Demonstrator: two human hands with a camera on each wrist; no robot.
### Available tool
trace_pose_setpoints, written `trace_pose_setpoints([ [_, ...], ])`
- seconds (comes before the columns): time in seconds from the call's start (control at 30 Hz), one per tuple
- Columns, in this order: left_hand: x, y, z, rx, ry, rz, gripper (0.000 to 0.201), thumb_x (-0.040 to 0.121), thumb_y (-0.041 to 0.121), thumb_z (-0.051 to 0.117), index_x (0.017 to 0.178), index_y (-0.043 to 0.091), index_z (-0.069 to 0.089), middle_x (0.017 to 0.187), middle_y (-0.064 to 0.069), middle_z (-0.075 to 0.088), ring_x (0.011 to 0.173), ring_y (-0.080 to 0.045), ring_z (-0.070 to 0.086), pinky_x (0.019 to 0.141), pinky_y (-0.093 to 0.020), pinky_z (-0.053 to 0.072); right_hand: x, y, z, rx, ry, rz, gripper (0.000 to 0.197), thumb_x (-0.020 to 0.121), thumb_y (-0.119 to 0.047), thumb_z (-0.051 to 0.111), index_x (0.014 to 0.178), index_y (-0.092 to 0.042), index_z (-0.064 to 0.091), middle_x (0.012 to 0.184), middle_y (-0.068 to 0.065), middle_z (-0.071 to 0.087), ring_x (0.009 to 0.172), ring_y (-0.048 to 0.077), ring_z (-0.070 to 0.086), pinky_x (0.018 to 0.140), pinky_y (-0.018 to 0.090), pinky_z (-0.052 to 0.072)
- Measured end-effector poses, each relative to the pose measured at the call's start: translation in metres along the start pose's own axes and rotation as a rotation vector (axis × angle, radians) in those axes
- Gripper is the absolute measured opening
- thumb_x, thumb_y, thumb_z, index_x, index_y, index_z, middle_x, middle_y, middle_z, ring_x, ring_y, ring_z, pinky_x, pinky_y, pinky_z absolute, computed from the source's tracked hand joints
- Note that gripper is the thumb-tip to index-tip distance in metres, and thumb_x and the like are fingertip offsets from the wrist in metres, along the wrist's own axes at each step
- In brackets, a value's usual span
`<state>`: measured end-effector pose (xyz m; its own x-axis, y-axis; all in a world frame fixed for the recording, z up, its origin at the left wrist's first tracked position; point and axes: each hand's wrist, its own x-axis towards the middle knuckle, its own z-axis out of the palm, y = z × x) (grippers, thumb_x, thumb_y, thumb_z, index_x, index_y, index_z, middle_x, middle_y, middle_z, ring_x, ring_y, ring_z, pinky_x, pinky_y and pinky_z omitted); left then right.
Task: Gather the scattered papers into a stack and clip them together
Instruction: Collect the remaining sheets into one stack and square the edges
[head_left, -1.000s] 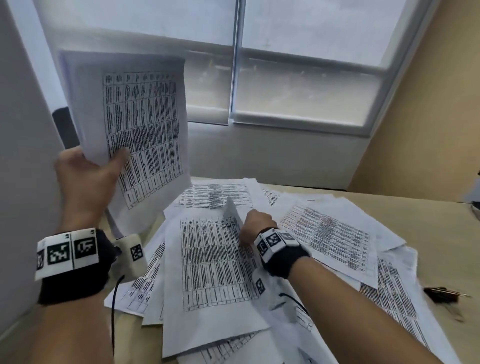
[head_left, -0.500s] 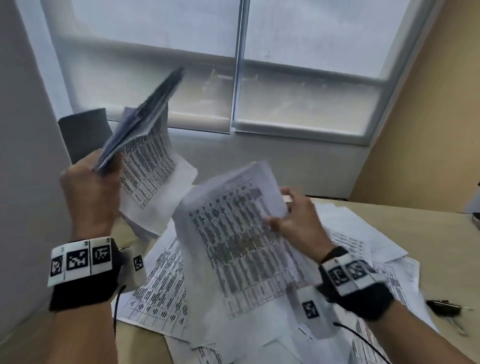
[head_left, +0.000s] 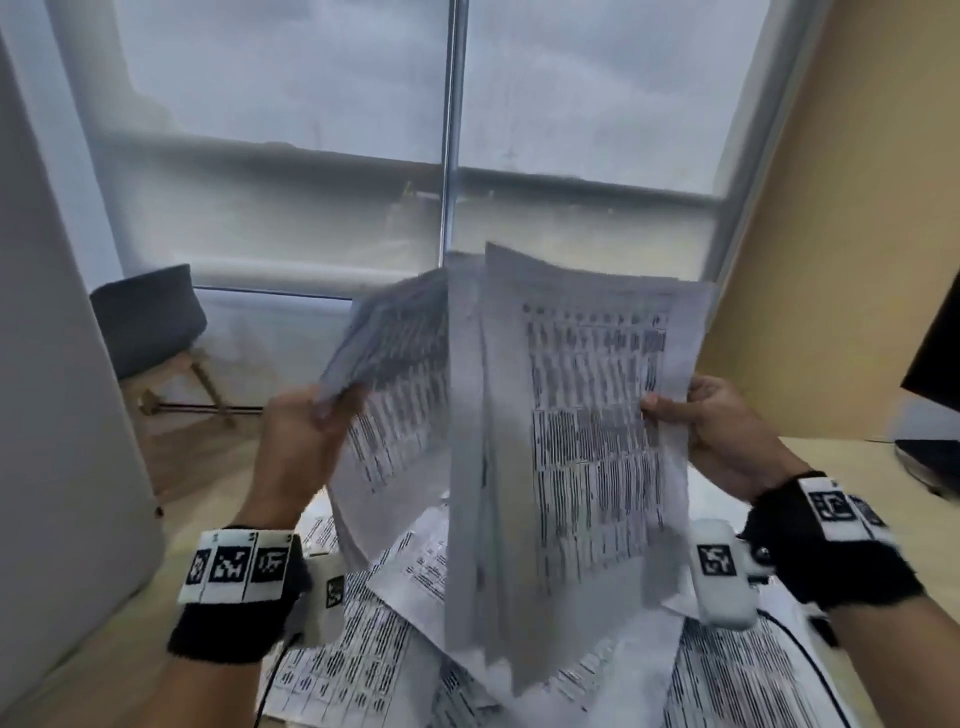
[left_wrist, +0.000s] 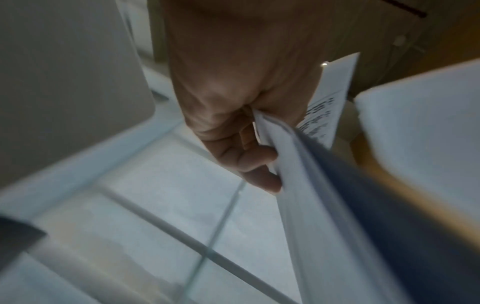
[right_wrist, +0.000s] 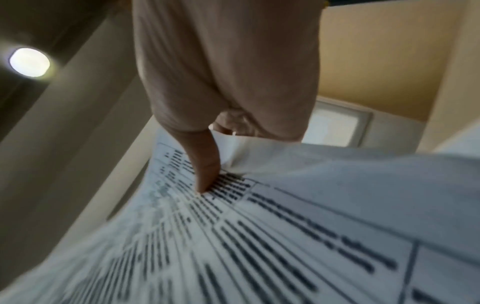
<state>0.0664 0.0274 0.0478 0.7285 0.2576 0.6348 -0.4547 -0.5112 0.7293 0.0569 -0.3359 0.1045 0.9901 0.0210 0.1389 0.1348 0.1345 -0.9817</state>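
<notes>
The left hand (head_left: 306, 441) pinches a raised bundle of papers (head_left: 395, 374); the right hand (head_left: 727, 426) pinches another sheet (head_left: 587, 426) just to its right, long edges upright, apparently overlapping through the blur. More papers (head_left: 353, 670) lie below on the desk (head_left: 857, 467).

Held sheets (head_left: 582, 441) above scattered papers (head_left: 353, 670)

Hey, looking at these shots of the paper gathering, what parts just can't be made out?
- Printed text on the sheet in the right hand: motion blur, all views.
- Sheet count in the bundle the left hand holds: blurred, edges merge, left wrist view too.
- A clip: none visible; raised papers and arms cover much of the desk.
- Dark object at right: cut off by the head view's edge.
</notes>
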Motion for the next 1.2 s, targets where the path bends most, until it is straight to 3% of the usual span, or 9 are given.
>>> trace_pose_setpoints([
  [0.13, -0.019, 0.009, 0.034, -0.288, -0.186, -0.173, 0.056, 0.082, 0.052, 0.069, 0.064, 0.0, 0.058, 0.05, 0.004, 0.052, 0.043, -0.006, 0.042, 0.047, -0.02, 0.034, 0.006, 0.014, -0.001, -0.104, 0.065, 0.083, 0.069, 0.049, -0.016, 0.081, 0.11, 0.007, 0.059, 0.096, 0.017, 0.069, 0.08, 0.019, 0.069, 0.068, 0.025, 0.058],
  [0.27, -0.038, 0.01, 0.055, -0.444, -0.426, -0.243, 0.043, 0.091, 0.051, 0.057, 0.089, 0.012, 0.075, 0.091, 0.0, 0.076, 0.084, -0.012, 0.07, 0.078, -0.03, 0.053, 0.008, 0.02, -0.001, -0.138, 0.071, 0.17, 0.03, 0.083, 0.001, 0.061, 0.112, 0.007, 0.057, 0.097, 0.015, 0.068, 0.079, 0.019, 0.068, 0.073, 0.03, 0.056],
  [0.33, -0.04, 0.015, 0.057, -0.434, -0.5, -0.32, 0.074, 0.084, 0.074, 0.042, 0.077, 0.005, 0.068, 0.074, -0.003, 0.067, 0.067, -0.017, 0.063, 0.067, -0.031, 0.048, 0.005, 0.024, 0.001, -0.124, 0.072, 0.221, 0.03, 0.086, 0.004, 0.057, 0.116, 0.011, 0.055, 0.105, 0.021, 0.066, 0.088, 0.026, 0.064, 0.09, 0.04, 0.052],
  [0.43, -0.043, 0.033, 0.055, -0.404, -0.543, -0.353, 0.069, 0.066, 0.09, 0.037, 0.054, 0.025, 0.059, 0.051, 0.002, 0.05, 0.044, -0.012, 0.046, 0.051, -0.026, 0.042, -0.001, 0.03, 0.01, -0.114, 0.143, 0.185, 0.042, 0.084, 0.007, 0.058, 0.125, 0.014, 0.047, 0.114, 0.026, 0.062, 0.099, 0.031, 0.063, 0.098, 0.046, 0.047],
  [0.53, -0.042, 0.051, 0.052, -0.339, -0.526, -0.164, 0.047, 0.066, 0.06, 0.079, 0.081, 0.016, 0.071, 0.072, -0.009, 0.071, 0.06, -0.007, 0.066, 0.053, -0.02, 0.052, -0.005, 0.028, 0.02, -0.115, 0.261, 0.025, 0.05, 0.081, 0.003, 0.065, 0.127, 0.008, 0.046, 0.118, 0.021, 0.063, 0.108, 0.03, 0.062, 0.099, 0.049, 0.047],
  [0.67, -0.02, 0.065, 0.05, -0.255, -0.404, 0.001, 0.013, 0.083, 0.013, 0.076, 0.077, 0.022, 0.068, 0.067, 0.013, 0.073, 0.06, 0.002, 0.066, 0.058, -0.012, 0.05, -0.012, 0.006, 0.04, -0.315, 0.298, -0.263, 0.031, 0.088, -0.014, 0.063, 0.117, -0.005, 0.058, 0.109, 0.007, 0.068, 0.102, 0.018, 0.065, 0.094, 0.04, 0.052],
  [0.9, -0.029, 0.054, 0.054, -0.428, -0.39, -0.194, 0.045, 0.055, 0.038, 0.084, 0.085, 0.006, 0.071, 0.073, -0.005, 0.074, 0.066, -0.012, 0.068, 0.062, -0.024, 0.055, -0.019, 0.014, 0.039, -0.423, 0.207, -0.265, 0.047, 0.083, -0.022, 0.07, 0.122, -0.014, 0.046, 0.113, 0.001, 0.063, 0.104, 0.017, 0.063, 0.092, 0.039, 0.052],
  [1.03, -0.049, 0.052, 0.06, -0.437, -0.371, -0.226, 0.027, 0.07, 0.016, 0.086, 0.08, 0.003, 0.065, 0.067, -0.003, 0.066, 0.058, -0.005, 0.061, 0.054, -0.015, 0.05, -0.025, 0.043, 0.032, -0.425, 0.165, -0.132, 0.037, 0.089, -0.019, 0.062, 0.122, -0.01, 0.047, 0.11, 0.003, 0.063, 0.105, 0.022, 0.062, 0.094, 0.045, 0.051],
  [1.2, -0.034, 0.069, 0.057, -0.455, -0.331, -0.167, 0.012, 0.078, 0.008, 0.08, 0.076, 0.01, 0.068, 0.071, -0.011, 0.068, 0.06, -0.006, 0.066, 0.057, -0.018, 0.053, -0.027, 0.031, 0.042, -0.445, 0.152, -0.298, 0.027, 0.093, -0.02, 0.055, 0.119, -0.017, 0.046, 0.119, -0.001, 0.06, 0.113, 0.011, 0.057, 0.102, 0.04, 0.045],
])
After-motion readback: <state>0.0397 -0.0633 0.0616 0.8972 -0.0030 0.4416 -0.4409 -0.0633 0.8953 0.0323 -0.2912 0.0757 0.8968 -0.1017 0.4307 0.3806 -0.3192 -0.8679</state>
